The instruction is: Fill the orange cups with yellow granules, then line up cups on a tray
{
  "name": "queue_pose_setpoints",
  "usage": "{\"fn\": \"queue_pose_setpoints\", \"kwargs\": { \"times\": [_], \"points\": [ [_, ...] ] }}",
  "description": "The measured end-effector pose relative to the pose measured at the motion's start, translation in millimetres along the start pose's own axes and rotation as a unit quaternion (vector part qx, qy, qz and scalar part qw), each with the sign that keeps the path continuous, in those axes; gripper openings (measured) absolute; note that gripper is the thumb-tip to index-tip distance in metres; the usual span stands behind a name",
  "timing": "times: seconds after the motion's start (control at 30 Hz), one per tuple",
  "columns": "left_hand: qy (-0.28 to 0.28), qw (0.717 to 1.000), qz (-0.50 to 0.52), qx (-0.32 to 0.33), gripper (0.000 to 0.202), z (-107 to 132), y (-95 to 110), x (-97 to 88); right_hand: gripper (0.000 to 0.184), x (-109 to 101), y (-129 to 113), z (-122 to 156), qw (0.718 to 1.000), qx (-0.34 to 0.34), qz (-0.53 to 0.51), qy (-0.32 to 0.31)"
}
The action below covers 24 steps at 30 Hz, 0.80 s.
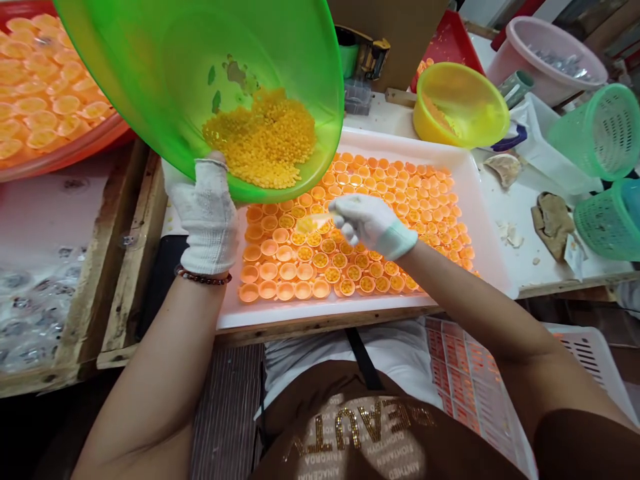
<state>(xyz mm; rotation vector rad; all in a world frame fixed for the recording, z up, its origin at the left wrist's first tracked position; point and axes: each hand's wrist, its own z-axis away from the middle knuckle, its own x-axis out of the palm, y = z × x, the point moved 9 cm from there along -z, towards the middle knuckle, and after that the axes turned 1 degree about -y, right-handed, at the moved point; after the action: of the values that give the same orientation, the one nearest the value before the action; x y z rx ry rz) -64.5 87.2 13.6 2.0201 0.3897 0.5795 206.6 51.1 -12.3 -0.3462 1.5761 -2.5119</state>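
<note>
My left hand [206, 212], in a white knit glove, grips the near rim of a big translucent green bowl [165, 73] and holds it tilted above the tray. A heap of small yellow beads [265, 140] lies in the bowl's low side. My right hand [370, 223], gloved in white, is closed on a small clear spoon [313, 223] with yellow beads in it, just over the cups. Below lies a white tray [345, 303] packed with several small orange cups [280, 267]; the ones under my right hand hold beads, those at the near left are empty.
A yellow bowl [457, 103] stands behind the tray. A pink tub [547, 57] and two green mesh baskets [597, 130] stand at the right. At the far left is a round tray of more orange cups [40, 100]. A white crate [590, 360] sits low right.
</note>
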Motion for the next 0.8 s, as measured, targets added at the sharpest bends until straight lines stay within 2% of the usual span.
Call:
{"fn": "queue_pose_setpoints", "kwargs": {
  "times": [0.13, 0.2, 0.23, 0.3, 0.37, 0.4, 0.43, 0.5, 0.57, 0.63, 0.7, 0.8],
  "points": [
    [0.012, 0.998, 0.054, -0.003, 0.025, 1, 4, -1.0, 0.020, 11, 18, 25, 0.995, -0.014, 0.101, -0.023],
    [0.009, 0.998, 0.056, -0.009, 0.022, 2, 6, 0.4, 0.016, 22, 13, 33, 0.977, -0.077, 0.195, -0.037],
    [0.007, 0.999, 0.050, -0.010, 0.021, 3, 8, 1.0, 0.015, 29, 7, 38, 0.959, -0.126, 0.249, -0.052],
    [0.002, 0.999, 0.030, -0.011, 0.020, 3, 9, 1.7, 0.016, 47, -5, 50, 0.905, -0.222, 0.351, -0.092],
    [-0.002, 1.000, 0.011, -0.007, 0.020, 2, 9, 1.9, 0.016, 58, -14, 59, 0.858, -0.276, 0.417, -0.121],
    [-0.006, 1.000, 0.006, -0.004, 0.020, 2, 9, 2.3, 0.016, 59, -20, 61, 0.848, -0.287, 0.430, -0.119],
    [-0.011, 1.000, 0.006, -0.002, 0.020, 2, 9, 2.8, 0.016, 56, -29, 60, 0.848, -0.291, 0.430, -0.103],
    [-0.012, 1.000, 0.013, -0.004, 0.019, 2, 9, 3.4, 0.016, 41, -51, 49, 0.870, -0.283, 0.402, -0.031],
    [-0.008, 0.999, 0.025, -0.019, 0.019, 3, 8, 4.1, 0.016, 20, -71, 28, 0.898, -0.256, 0.353, 0.060],
    [0.002, 0.999, 0.030, -0.032, 0.020, 5, 9, 3.8, 0.016, 6, -84, -1, 0.917, -0.229, 0.304, 0.119],
    [0.009, 0.999, 0.021, -0.033, 0.021, 6, 10, 2.9, 0.015, 6, -89, -35, 0.932, -0.207, 0.265, 0.135],
    [0.013, 0.999, 0.002, -0.034, 0.019, 6, 8, 0.9, 0.013, 18, -83, -77, 0.955, -0.168, 0.205, 0.129]
  ]
}}
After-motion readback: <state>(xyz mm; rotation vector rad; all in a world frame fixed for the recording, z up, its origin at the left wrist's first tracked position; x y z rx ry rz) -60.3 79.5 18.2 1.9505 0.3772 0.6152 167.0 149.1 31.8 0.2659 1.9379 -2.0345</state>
